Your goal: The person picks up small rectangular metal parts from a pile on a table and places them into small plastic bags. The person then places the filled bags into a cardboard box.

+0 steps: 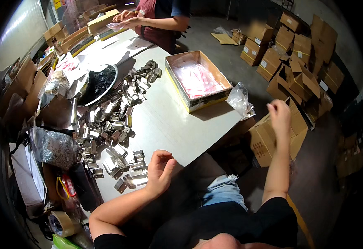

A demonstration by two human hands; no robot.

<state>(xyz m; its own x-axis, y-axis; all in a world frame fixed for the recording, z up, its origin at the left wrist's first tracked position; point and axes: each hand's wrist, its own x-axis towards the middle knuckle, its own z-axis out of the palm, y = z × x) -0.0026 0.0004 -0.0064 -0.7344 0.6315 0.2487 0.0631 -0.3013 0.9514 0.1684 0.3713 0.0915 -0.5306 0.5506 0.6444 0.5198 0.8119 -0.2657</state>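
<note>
Metal brackets (115, 124) lie heaped on the white table (169, 124), just beside the left hand (160, 170), half-curled and empty. Right hand (279, 116), loosely curled over an open carton (268, 137), holds nothing visible. Advice: pick 1 bracket at a time.

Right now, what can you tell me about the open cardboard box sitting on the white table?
The open cardboard box is shallow and rectangular, brown cardboard with a yellow band along its lower sides. It has no lid and lies flat near the far right edge of the white table, turned at an angle. Inside is a layer of clear plastic bags with pink-red contents. No hand touches it; a crumpled clear bag lies just beside its right corner.
</note>
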